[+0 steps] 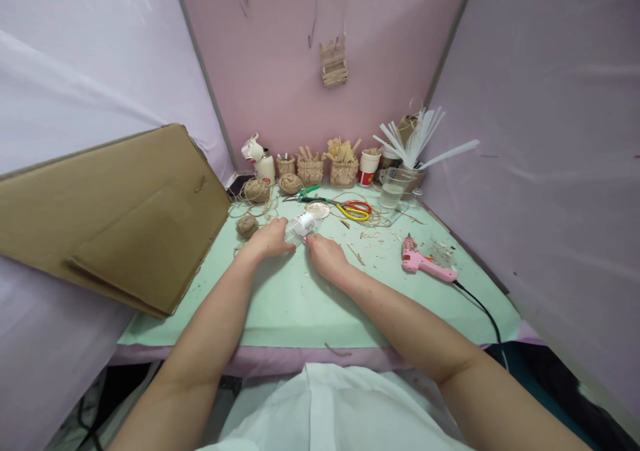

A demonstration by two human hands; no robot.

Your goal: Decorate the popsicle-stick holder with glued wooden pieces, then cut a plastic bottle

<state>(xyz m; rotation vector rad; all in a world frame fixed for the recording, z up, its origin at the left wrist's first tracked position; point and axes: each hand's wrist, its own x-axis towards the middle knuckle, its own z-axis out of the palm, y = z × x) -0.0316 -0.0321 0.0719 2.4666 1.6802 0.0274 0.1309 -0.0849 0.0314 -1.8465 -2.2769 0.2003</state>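
A clear plastic container with a white printed label [304, 224] lies on its side on the green tabletop; I cannot tell whether it is a cup or a bottle. My left hand [271, 239] is closed around its left end. At its near right edge, my right hand [326, 254] is pinched, and a tiny pinkish bit shows at the fingertips, too small to name. A ball of twine [247, 226] sits just left of my left hand. Beyond the container lie scissors with red and yellow handles [354, 210] and green-handled pliers [307, 194].
A pink glue gun [425, 264] with a black cord lies at the right. Baskets of wooden sticks [311, 170], a paper cup [369, 166], a water cup [393, 188] and white strips [417, 138] line the back. Cardboard [125, 218] leans at left. Wood scraps litter the table.
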